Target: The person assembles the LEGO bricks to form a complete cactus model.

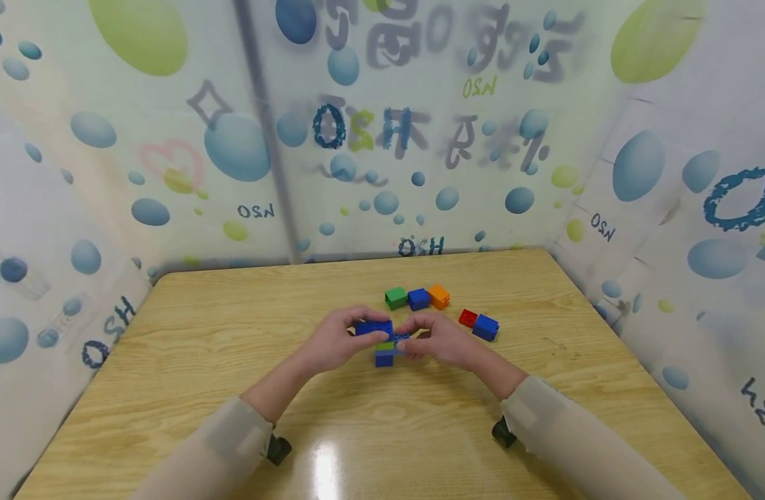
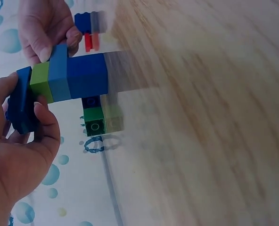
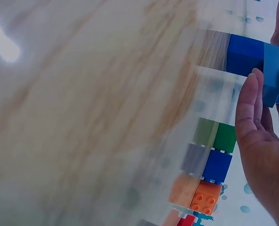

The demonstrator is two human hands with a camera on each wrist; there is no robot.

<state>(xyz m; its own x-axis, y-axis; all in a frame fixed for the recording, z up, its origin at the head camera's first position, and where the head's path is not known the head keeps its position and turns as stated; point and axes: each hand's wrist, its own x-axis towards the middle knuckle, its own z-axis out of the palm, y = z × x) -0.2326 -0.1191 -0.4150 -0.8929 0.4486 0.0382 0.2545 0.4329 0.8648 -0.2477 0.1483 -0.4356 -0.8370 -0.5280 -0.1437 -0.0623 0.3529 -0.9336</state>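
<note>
A small stack of toy building bricks stands on the table: a dark blue brick [image 2: 88, 75] at the bottom, a light blue brick [image 2: 59, 77] over it, a lime green brick [image 2: 40, 81] uppermost. Between thumb and fingers, my left hand [image 1: 330, 342] holds a long dark blue brick [image 2: 22, 101], slightly tilted, right at the top of the lime green one. From the other side my right hand [image 1: 443, 342] pinches the end of the light blue brick, which juts out to the right of the stack.
Behind the stack lie a green brick [image 1: 396, 298], a blue brick [image 1: 418, 299] and an orange brick [image 1: 439, 296] in a row. Farther right, a red brick [image 1: 467, 318] adjoins another blue brick [image 1: 485, 327]. Printed curtains [image 1: 382, 173] surround the wooden table [image 1: 232, 305].
</note>
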